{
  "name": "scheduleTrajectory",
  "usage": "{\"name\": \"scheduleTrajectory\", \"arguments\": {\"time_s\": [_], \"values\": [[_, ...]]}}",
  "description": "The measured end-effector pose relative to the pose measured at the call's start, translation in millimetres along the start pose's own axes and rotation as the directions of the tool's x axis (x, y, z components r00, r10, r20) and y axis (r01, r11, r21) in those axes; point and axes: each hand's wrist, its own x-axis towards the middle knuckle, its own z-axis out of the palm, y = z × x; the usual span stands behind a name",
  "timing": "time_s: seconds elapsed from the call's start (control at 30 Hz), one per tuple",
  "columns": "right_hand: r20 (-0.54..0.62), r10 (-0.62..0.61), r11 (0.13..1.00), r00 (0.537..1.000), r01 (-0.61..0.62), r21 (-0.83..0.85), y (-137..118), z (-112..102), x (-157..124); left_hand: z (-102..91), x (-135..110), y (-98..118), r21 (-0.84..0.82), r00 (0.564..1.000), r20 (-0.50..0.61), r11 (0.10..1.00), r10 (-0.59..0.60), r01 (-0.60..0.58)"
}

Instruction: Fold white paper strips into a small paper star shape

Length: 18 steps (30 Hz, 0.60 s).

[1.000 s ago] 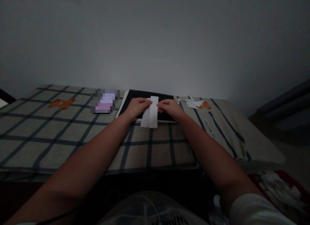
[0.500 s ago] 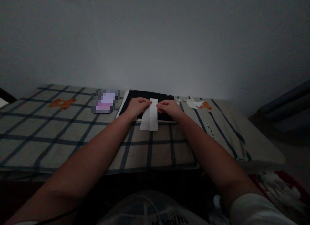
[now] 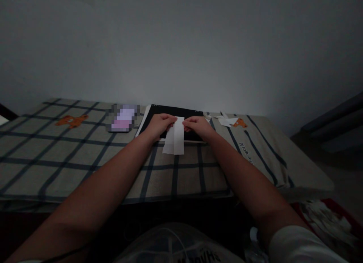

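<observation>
A folded white strip of paper hangs between my hands, with a crease running down its length. My left hand pinches its upper left edge between thumb and fingers. On the other side, my right hand grips the upper right edge in a pinch. Beneath both hands lies a black-covered notebook with white pages showing at its left and front edges. The paper's lower end reaches past the notebook's front edge, over the tablecloth.
A checked cloth covers the table, which stands against a grey wall. A phone with a blurred screen lies left of the notebook. Folded paper pieces lie to the right. Below, at the right, are a bottle and a red bin.
The paper strip has shifted slightly down and to the left, its top edge lower between the fingers. Both hands keep their pinch in nearly the same place.
</observation>
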Motion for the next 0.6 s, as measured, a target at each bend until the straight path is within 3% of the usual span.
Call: {"name": "scheduleTrajectory", "arguments": {"time_s": [0.27,0.47,0.6], "values": [[-0.017,-0.021,1.000,1.000,0.021,0.005,-0.4,0.1,-0.7,1.2,0.8,-1.4,-0.004,1.000,0.006,1.000,0.018,-0.018],[-0.141,-0.022,1.000,0.990,0.025,0.015,0.0,-2.6,2.1,3.0,-2.3,0.3,0.090,0.997,0.084,0.996,-0.002,-0.006],[-0.161,-0.031,0.999,0.986,0.032,0.004,1.9,-3.6,3.6,2.9,-2.9,1.2,0.110,0.994,0.109,0.994,0.013,-0.025]]}}
